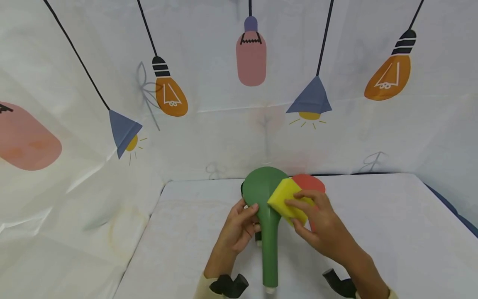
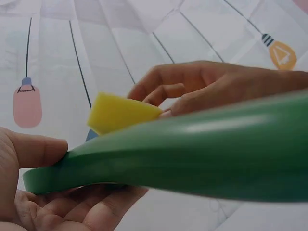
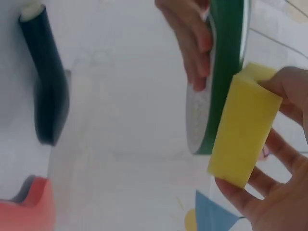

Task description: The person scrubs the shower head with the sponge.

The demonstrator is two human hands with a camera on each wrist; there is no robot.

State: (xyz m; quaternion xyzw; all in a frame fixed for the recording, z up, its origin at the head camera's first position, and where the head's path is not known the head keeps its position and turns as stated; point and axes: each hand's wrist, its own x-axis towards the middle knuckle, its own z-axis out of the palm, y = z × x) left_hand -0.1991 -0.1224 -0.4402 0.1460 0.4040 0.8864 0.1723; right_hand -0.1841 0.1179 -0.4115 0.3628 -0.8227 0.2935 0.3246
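A green hand-held shower head points its handle toward me, its smooth back facing up. My left hand grips it where the round head meets the handle, thumb on top and fingers underneath. A yellow sponge block is pinched between the thumb and fingers of my right hand. One end of the sponge lies against the right side of the green head. In the right wrist view, part of the pale nozzle face shows beside the left fingers.
Behind the sponge lies a red shower head, partly hidden. A black shower head lies on the white-covered table, mostly hidden in the head view. A white sheet printed with lamps hangs at the back and left.
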